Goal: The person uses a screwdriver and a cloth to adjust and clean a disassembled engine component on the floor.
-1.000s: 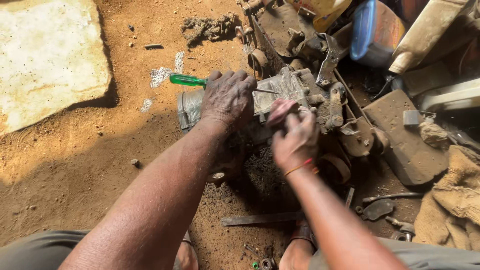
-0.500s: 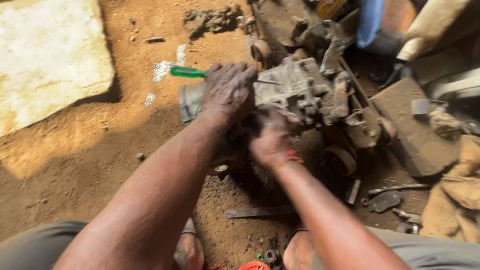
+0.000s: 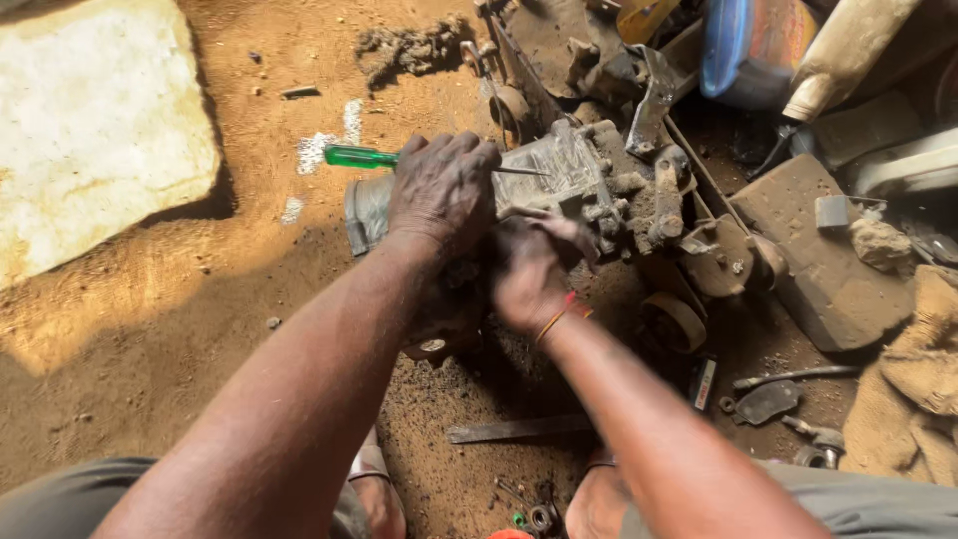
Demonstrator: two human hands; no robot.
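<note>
Head view, looking down at a dirt floor. Bottom edge: the person's knees and sandalled feet, with small washers and a bearing (image 3: 540,517) in the soil between them. A flat metal bar (image 3: 519,429) lies just above, mid-frame. Open bare dirt fills the left half; a pale flat stone slab (image 3: 95,130) takes the upper left corner. The right side is crowded, with little free ground.

Both forearms run up from the bottom to centre frame. Left hand (image 3: 442,190) lies palm-down, fingers curled over the near end of a grimy grey metal engine part (image 3: 589,185), pressing on it. Right hand (image 3: 534,269), with a red and yellow thread at the wrist, is motion-blurred; its fingers bunch against the part's lower side, and whether they pinch anything cannot be told.

A green-handled screwdriver (image 3: 359,157) pokes out from behind the left hand, shaft towards the part. The part sits centre to upper centre, against rusty brackets.

Right edge: brown cloth (image 3: 918,389), a dark flat block (image 3: 818,260). Upper right: a blue-and-orange container (image 3: 753,45), a cream bottle (image 3: 848,50) tilted beside it.
</note>
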